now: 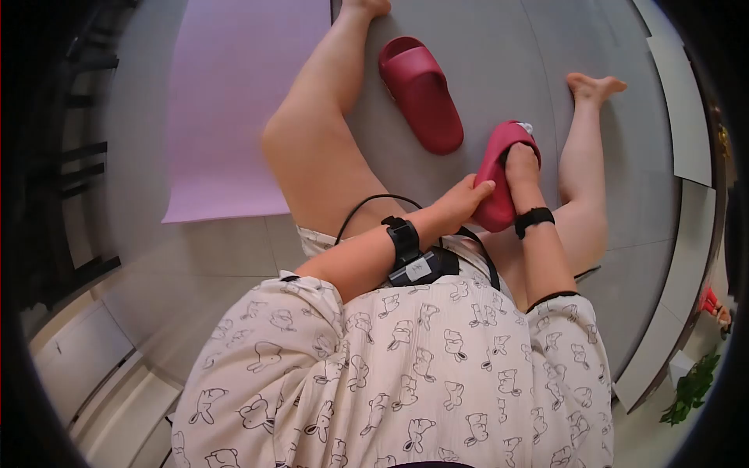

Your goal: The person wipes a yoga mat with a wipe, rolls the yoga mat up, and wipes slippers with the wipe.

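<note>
My left hand (466,200) grips the edge of a red slipper (493,210) near its heel, thumb on top. This slipper is tilted between my legs, toe pointing away from me. Reaching in from the heel side, my right hand (523,165) has its fingers under the strap, where they are hidden. A crumpled white piece (527,128), perhaps tissue or cloth, shows at the toe end beyond those fingers; whether they hold it cannot be seen. The matching red slipper (425,97) lies on the floor ahead, left of the held one.
I sit on grey tiles (499,47) with legs spread. A pink mat (226,117) lies at the left. A dark device (421,267) with a black cable rests at my lap. White cabinet fronts (683,109) line the right side, with a green plant (693,390) at lower right.
</note>
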### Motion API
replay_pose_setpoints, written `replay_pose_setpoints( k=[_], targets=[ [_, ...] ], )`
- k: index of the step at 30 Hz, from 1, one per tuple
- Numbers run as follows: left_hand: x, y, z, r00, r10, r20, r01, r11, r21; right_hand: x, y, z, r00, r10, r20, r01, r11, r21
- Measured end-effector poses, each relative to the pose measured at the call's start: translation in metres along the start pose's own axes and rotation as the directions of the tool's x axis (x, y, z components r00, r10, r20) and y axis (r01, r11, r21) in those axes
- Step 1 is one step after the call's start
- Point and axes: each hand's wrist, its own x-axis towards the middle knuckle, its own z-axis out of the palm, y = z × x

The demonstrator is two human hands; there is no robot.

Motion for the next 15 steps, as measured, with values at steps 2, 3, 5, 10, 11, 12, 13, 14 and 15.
replay_pose_setpoints(
  k=[2,3,5,10,11,12,13,14,15],
  targets=[
    [-0.001,0.002,-0.005,1.0,0.007,-0.013,-0.007,1.0,0.018,-0.008,-0.012,-0.008,1.0,-0.004,-0.017,0.004,1.0,0.016],
    [-0.004,0.001,-0.004,1.0,-0.03,-0.009,0.03,0.999,-0.013,-0.014,-0.016,-0.012,0.999,-0.015,-0.031,0.016,1.0,0.021],
    [-0.009,0.01,-0.009,0.998,-0.058,-0.027,0.057,0.998,-0.026,-0.029,-0.009,-0.02,0.991,-0.129,-0.024,0.132,0.974,0.185],
    [-0.003,0.004,-0.015,0.995,-0.072,-0.066,0.055,0.972,-0.226,-0.111,-0.047,-0.047,0.898,-0.417,-0.142,0.434,0.785,0.443],
    [-0.004,0.008,-0.013,0.989,-0.075,-0.128,0.039,0.964,-0.265,-0.118,-0.052,-0.05,0.881,-0.46,-0.115,0.462,0.777,0.428],
    [-0.006,0.011,-0.012,0.976,-0.155,-0.15,0.115,0.962,-0.246,-0.122,-0.053,-0.053,0.883,-0.454,-0.122,0.458,0.775,0.435],
    [-0.004,0.011,-0.014,0.974,-0.163,-0.154,0.124,0.963,-0.237,-0.126,-0.054,-0.056,0.891,-0.44,-0.11,0.443,0.791,0.422],
    [-0.001,0.01,-0.016,0.985,-0.11,-0.135,0.079,0.973,-0.215,-0.129,-0.053,-0.056,0.9,-0.425,-0.095,0.425,0.808,0.409],
    [0.001,0.008,-0.017,0.992,-0.057,-0.112,0.034,0.98,-0.195,-0.125,-0.051,-0.05,0.905,-0.415,-0.093,0.414,0.809,0.417]
  ],
)
